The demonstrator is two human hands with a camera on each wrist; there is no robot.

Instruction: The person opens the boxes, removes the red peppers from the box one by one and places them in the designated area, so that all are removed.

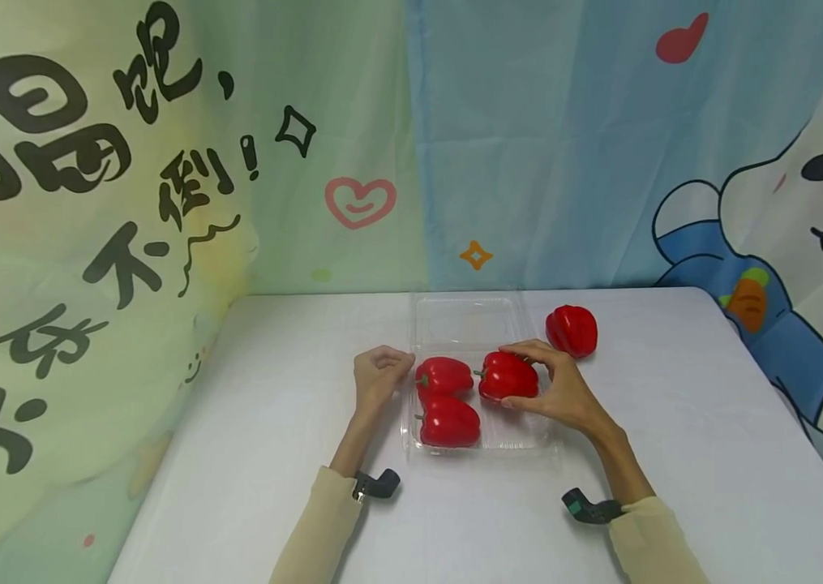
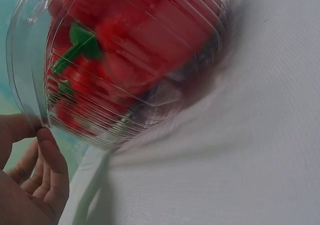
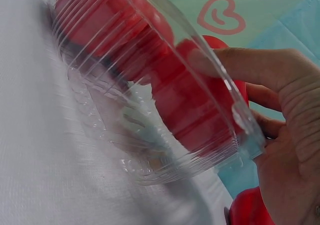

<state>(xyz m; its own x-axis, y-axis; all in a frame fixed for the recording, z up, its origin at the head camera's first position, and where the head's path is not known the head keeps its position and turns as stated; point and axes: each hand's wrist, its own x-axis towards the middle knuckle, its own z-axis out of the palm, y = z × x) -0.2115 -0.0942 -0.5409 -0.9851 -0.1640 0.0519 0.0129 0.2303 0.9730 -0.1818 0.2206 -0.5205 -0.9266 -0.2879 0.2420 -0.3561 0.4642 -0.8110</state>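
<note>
In the head view, the clear container (image 1: 520, 435) sits on the white bench (image 1: 236, 495), its lid (image 1: 468, 319) folded open on the far side. As far as loading goes, 2 of the 4 red peppers lie in the container's left half: the far-left pepper (image 1: 446, 375) and, just nearer, the near-left pepper (image 1: 451, 423). The gripped pepper (image 1: 509, 378) is at the right half, with the right hand (image 1: 563, 387) around it, fingers clamped on its far side and thumb on its near side. The outer pepper (image 1: 573, 331) remains on the bench, beyond the container to the far right. The gripped pepper's green stem points left, and its long axis runs roughly left to right; both left peppers point their stems left too. The outer pepper's stem does not show clearly. The left hand (image 1: 382, 376) is at the container's left edge.

In the left wrist view, the left thumb and index finger pinch the container's rim, while the other fingers curl loosely below. Green stems show through the left wall.

In the right wrist view, the gripped pepper shows through the ribbed right wall, the right thumb against it. I cannot tell whether it rests on the container's floor.
</note>
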